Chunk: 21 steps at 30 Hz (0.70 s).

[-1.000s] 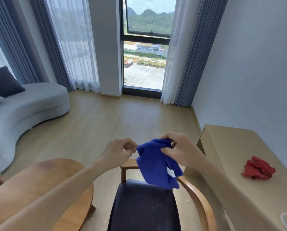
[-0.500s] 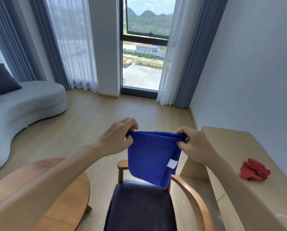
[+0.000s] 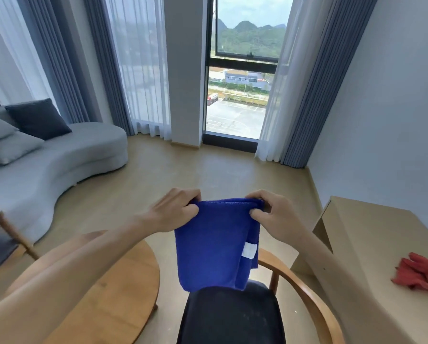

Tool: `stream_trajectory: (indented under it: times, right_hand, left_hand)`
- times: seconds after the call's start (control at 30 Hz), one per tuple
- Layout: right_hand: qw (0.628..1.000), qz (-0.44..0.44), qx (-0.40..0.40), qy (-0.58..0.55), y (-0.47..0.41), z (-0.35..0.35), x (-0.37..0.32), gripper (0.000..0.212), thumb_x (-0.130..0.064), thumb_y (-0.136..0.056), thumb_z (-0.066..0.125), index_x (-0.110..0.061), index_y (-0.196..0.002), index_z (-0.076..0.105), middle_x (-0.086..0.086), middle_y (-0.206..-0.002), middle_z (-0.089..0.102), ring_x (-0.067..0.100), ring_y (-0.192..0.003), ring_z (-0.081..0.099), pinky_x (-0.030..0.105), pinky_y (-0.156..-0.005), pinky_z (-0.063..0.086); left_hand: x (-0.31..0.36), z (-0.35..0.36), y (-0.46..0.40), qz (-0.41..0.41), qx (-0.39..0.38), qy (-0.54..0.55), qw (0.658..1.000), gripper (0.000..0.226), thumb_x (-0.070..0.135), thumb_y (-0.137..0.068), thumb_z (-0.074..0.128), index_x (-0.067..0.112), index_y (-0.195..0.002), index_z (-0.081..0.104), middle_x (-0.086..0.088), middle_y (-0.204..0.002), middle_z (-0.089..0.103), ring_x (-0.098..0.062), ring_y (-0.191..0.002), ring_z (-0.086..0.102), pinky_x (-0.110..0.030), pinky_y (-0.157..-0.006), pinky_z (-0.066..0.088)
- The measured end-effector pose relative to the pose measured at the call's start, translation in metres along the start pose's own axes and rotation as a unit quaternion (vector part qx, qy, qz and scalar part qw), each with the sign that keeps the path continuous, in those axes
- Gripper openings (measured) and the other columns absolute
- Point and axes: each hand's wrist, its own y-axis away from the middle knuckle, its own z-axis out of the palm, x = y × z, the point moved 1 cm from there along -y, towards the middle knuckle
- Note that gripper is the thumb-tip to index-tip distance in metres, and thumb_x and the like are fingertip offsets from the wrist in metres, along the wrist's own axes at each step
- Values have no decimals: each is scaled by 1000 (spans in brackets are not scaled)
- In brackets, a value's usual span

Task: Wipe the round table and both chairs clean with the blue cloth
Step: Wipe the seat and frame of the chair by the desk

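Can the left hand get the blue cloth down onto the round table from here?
Probably yes. The left hand pinches the blue cloth just above and beside the round table, and nothing shows between them.

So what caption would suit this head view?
Both hands, left hand and right hand, hold a blue cloth above a chair.

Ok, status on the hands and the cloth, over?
Left hand and right hand both pinching the blue cloth by its top corners. Cloth hangs folded above the dark-cushioned wooden chair, not touching. Nothing blocking.
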Motion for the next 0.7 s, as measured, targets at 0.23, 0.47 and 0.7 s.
stream_trajectory:
  times: [0.23, 0.47, 0.7]
  right_hand:
    - [1000, -4, -3, -10, -12, 42, -40, 23, -7, -87, 58, -24, -101, 63, -5, -90, 68, 15, -86, 63, 32, -77, 56]
    - [998, -22, 27, -50, 4, 116, -95, 24, -14, -87, 61, -22, -109, 57, -7, -91, 63, 10, -79, 59, 17, -66, 46]
    - [996, -8, 26, -88, 2, 137, -107, 59, -23, -72, 81, -25, -118, 44, -14, -105, 52, -7, -88, 53, 2, -70, 43]
  left_hand:
    - [-29, -23, 27, 1, 103, -229, 968, 42, 59, -83, 55, 31, -61, 33, 14, -54, 42, -4, -48, 40, -21, -47, 23]
    - [-35, -33, 33, -203, 111, 65, 971, 9, 22, -85, 49, 21, -87, 57, 3, -71, 59, -17, -63, 59, -23, -42, 41]
    - [-28, -59, 66, -263, -1, 433, 862, 33, 9, -80, 44, -1, -105, 62, -20, -86, 73, -33, -81, 72, -37, -73, 60]
